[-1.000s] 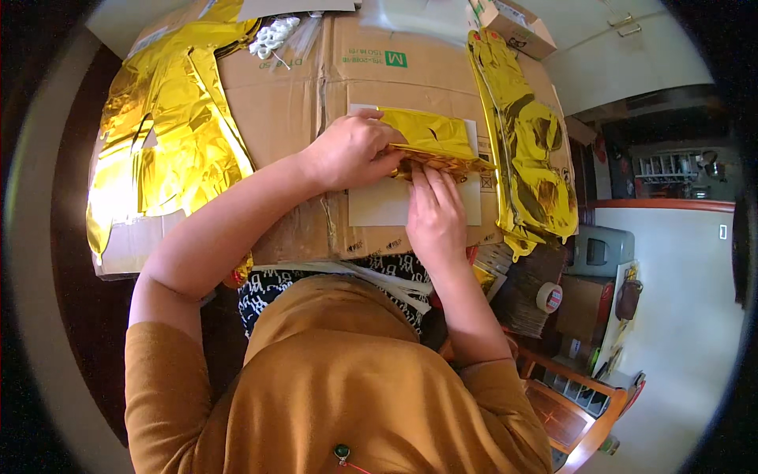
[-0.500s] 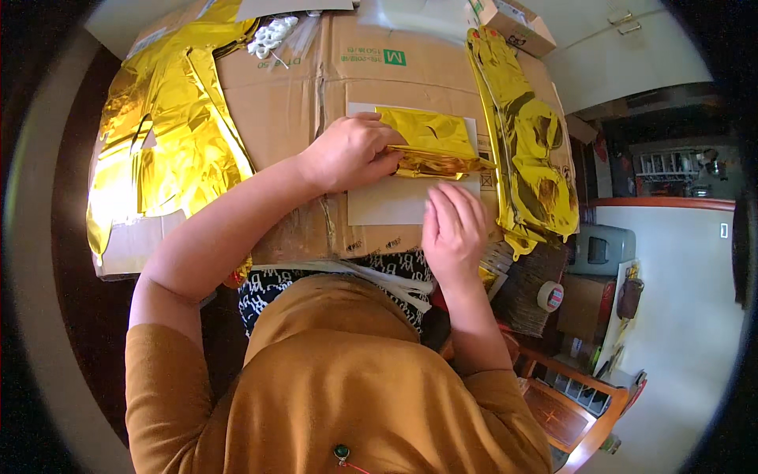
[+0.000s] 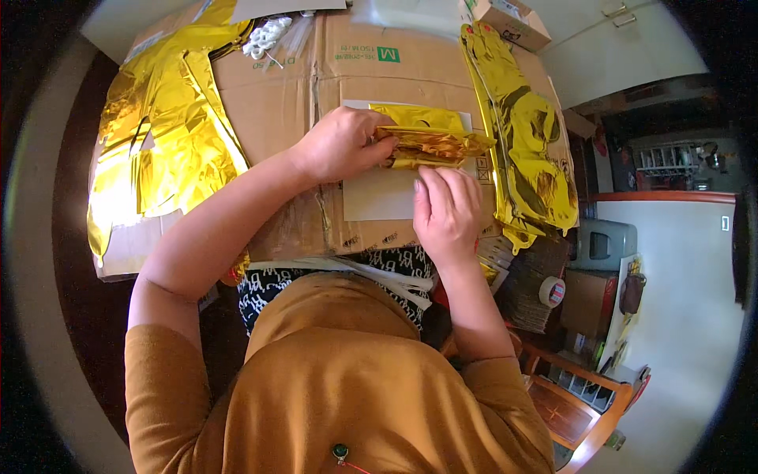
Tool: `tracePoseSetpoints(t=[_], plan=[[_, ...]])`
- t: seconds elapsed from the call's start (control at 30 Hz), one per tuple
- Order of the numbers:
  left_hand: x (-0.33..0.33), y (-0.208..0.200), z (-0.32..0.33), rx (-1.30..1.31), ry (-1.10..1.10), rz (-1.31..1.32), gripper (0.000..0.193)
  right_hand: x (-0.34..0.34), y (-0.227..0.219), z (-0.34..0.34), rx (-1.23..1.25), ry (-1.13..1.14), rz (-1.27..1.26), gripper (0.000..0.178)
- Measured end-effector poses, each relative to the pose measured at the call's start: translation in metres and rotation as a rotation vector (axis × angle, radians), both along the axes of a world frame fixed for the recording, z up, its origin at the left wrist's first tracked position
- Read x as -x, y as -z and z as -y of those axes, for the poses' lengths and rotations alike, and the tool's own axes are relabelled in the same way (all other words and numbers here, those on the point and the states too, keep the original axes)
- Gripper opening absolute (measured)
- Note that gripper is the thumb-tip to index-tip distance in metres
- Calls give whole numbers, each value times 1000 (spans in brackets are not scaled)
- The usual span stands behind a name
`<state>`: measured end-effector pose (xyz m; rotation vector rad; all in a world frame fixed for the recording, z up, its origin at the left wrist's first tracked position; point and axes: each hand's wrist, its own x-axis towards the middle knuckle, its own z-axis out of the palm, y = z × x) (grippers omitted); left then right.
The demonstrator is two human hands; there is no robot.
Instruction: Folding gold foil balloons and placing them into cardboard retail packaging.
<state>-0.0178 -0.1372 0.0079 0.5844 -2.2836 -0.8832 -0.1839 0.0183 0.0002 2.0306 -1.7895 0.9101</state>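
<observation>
So for print, most of it's on the big cardboard [image 3: 268, 95]: a line of green lettering [image 3: 272, 65] near its far edge, left of the crease, and more green print right of the crease beside a green square [image 3: 388, 54] with one letter in it. Small black marks [image 3: 390, 238] run along the near edge, too tiny to make out. There's also white lettering on black cloth [image 3: 264, 291] below that edge, plus a red-and-blue label on the tape roll [image 3: 552, 291].
</observation>
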Motion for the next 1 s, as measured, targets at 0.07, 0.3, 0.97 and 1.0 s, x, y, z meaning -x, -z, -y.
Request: tracePoseSetpoints(t=[0.07,0.3,0.97,1.0], plan=[[0,1,1,12,5,-17,24,0,-6,0,37,43,-34,23],[1,0,0,1,3,29,24,10,7,2,-38,-11,-114,25],[-2,3,0,128,114,44,24,4,-21,-6,-178,-96,76,25],[-2,4,0,130,117,34,25,0,-32,-14,-147,-91,124,22]])
